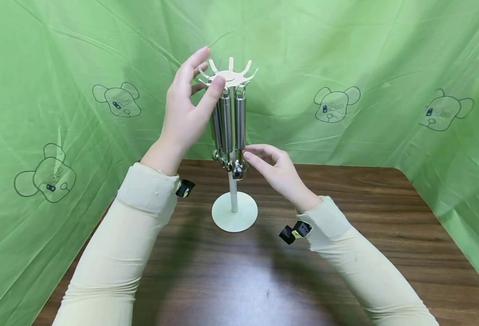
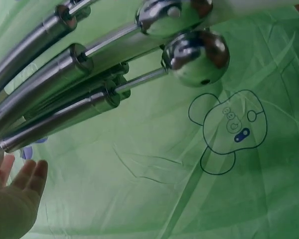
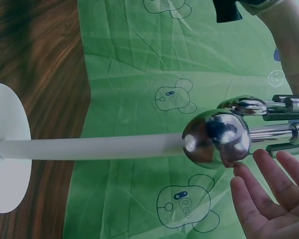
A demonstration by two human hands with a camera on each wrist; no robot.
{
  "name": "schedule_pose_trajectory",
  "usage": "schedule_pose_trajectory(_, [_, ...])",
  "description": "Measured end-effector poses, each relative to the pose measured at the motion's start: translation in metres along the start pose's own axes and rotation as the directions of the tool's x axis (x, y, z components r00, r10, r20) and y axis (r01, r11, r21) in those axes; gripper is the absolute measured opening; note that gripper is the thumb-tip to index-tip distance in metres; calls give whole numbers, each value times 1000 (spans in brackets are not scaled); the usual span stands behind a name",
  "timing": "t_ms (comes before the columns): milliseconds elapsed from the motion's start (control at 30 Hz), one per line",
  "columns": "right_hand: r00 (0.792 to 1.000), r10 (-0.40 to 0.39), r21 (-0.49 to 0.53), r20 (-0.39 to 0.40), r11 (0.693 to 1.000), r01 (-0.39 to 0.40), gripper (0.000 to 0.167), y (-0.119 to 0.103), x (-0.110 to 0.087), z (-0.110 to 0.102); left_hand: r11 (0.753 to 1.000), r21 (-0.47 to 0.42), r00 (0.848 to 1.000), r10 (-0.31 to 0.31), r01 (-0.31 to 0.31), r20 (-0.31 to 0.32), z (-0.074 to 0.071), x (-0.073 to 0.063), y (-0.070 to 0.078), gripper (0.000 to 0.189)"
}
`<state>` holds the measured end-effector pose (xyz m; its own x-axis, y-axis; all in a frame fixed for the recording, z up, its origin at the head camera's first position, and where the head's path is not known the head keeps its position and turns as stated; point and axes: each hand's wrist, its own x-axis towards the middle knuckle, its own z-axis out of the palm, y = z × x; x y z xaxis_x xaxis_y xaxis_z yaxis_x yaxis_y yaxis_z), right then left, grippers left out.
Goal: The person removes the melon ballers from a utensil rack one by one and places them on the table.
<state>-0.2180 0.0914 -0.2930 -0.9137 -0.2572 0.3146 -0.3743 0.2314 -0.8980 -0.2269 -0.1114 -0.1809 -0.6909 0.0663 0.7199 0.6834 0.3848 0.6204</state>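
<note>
A white stand point(image 1: 245, 219) with a round base holds several steel tools point(image 1: 240, 120) hung from its ring of upturned hooks point(image 1: 232, 79). Each tool has a brushed cylindrical handle; the visible lower ends are shiny and rounded like balls point(image 3: 217, 139). My left hand point(image 1: 184, 102) is spread at the ring's left side, thumb in front and fingers partly hidden behind; whether it touches is unclear. Lower down on the right, my right hand point(image 1: 278, 174) holds its fingertips beside the nearest tool's ball end, fingers extended in the right wrist view. Contact there cannot be made out.
The stand is on a dark wood-grain table point(image 1: 345, 262). Green cloth point(image 1: 288, 40) printed with bear heads surrounds the table at the back and both sides. Both sleeved wrists carry small black cameras point(image 1: 185, 188).
</note>
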Motion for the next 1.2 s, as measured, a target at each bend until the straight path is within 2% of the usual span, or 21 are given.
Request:
schedule_pose_trajectory(233, [999,-30,35,-14,999,31,32,0,1,8,998,-62,998,-5,9,64,2,4,-3,50])
schedule_pose_trajectory(467, [999,-42,50,-25,998,44,27,-1,2,13,994,-107,998,-6,12,58,4,4,-6,43])
schedule_pose_trajectory(533, [998,-52,40,-27,998,53,25,-2,2,14,996,-84,999,9,-5,46,4,4,-7,39])
schedule_pose_trajectory(733, [996,-89,2,-28,996,89,21,-5,1,18,993,73,996,87,-90,35,3,3,-10,34])
schedule_pose_trajectory(933, [995,-90,20,-33,996,91,17,-6,-3,21,990,115,996,78,-82,38,2,1,-11,35])
schedule_pose_trajectory(1200, [994,-101,79,-52,991,105,17,-11,-6,18,978,180,995,95,-101,41,2,2,-11,35])
